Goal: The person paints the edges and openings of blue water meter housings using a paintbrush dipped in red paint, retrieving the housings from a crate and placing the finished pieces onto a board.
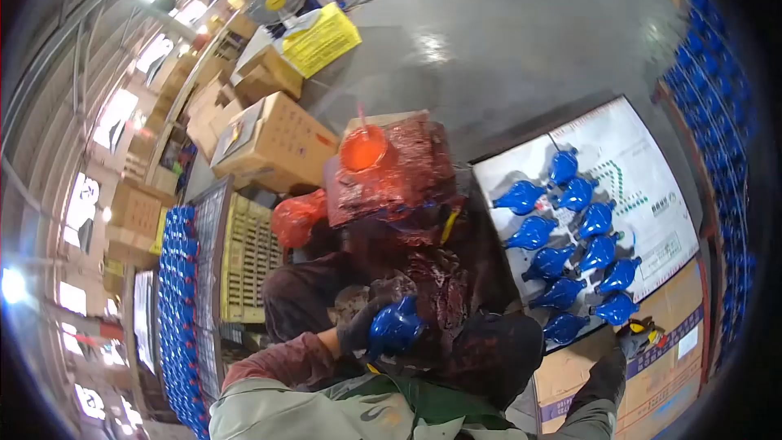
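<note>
My left hand, in a dark stained glove, is closed around a glossy blue-painted casting with a rounded body and narrower ends, held above my lap. Out to the right, my right hand is at the edge of a white cardboard sheet. It is just beside the nearest blue casting in a group of several similar ones. Yellow and red show around its fingers, too small to make out, and its grip is unclear. In front of me a bowl of bright orange-red paint stands on a paint-crusted stand.
A red plastic-wrapped bundle sits left of the stand. Beyond it are a cardboard box, a yellow crate and racks of blue parts. More blue parts line the far right. A fan stands at the back.
</note>
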The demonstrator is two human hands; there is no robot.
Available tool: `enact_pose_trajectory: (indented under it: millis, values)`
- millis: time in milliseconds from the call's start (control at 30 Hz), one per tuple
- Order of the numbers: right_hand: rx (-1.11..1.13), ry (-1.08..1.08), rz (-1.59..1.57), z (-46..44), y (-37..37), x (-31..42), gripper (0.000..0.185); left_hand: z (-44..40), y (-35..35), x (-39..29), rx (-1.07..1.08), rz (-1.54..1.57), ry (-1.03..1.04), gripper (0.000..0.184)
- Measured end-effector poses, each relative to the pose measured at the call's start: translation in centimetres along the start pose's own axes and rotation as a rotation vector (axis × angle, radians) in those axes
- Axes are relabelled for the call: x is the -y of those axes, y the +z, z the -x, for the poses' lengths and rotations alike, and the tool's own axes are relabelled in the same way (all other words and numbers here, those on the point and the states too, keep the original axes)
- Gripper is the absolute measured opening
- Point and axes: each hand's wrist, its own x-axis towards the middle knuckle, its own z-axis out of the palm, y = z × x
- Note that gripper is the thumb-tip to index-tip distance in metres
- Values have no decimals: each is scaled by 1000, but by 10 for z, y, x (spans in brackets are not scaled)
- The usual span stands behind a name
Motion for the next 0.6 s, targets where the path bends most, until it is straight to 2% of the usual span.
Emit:
enact_pose_trajectory:
  millis: [33,67,100,133,167,200,233,267,300,333,367,433,500,567,600]
  values:
    - [26,-191,-192,-44,27,-57,72,3,5,18,63,198,-67,73]
    - [118,71,-842,-104,68,-125,64,-2,12,36,136,391,-135,66]
    - [63,-251,-288,-13,53,-95,60,85,-31,30,140,378,-87,66]
    - [169,-100,-852,2,30,-80,58,92,-32,43,97,417,10,64]
    - [148,-196,-953,30,11,-67,25,100,-35,55,49,459,102,62]
    - [-5,-386,-892,10,63,-139,22,101,-40,63,99,498,105,63]
    - [-25,-79,-769,46,37,-121,18,101,-49,73,122,511,128,63]
    - [453,155,-132,30,8,-110,21,95,-60,83,182,579,170,65]
    - [442,123,-136,18,5,-96,21,92,-63,87,242,645,210,66]
    - [406,84,-145,12,-2,-87,22,90,-64,93,86,557,309,70]
    - [370,49,-152,10,-11,-81,23,97,-60,89,98,571,317,70]
    - [302,-6,-174,13,-23,-74,26,113,-58,72,488,620,202,70]
    - [238,-59,-198,98,-23,-55,30,125,-54,70,442,570,252,69]
    - [182,-113,-221,159,-44,-41,34,127,-54,74,221,607,252,66]
    - [154,-138,-232,187,-47,-31,36,129,-55,72,249,562,276,65]
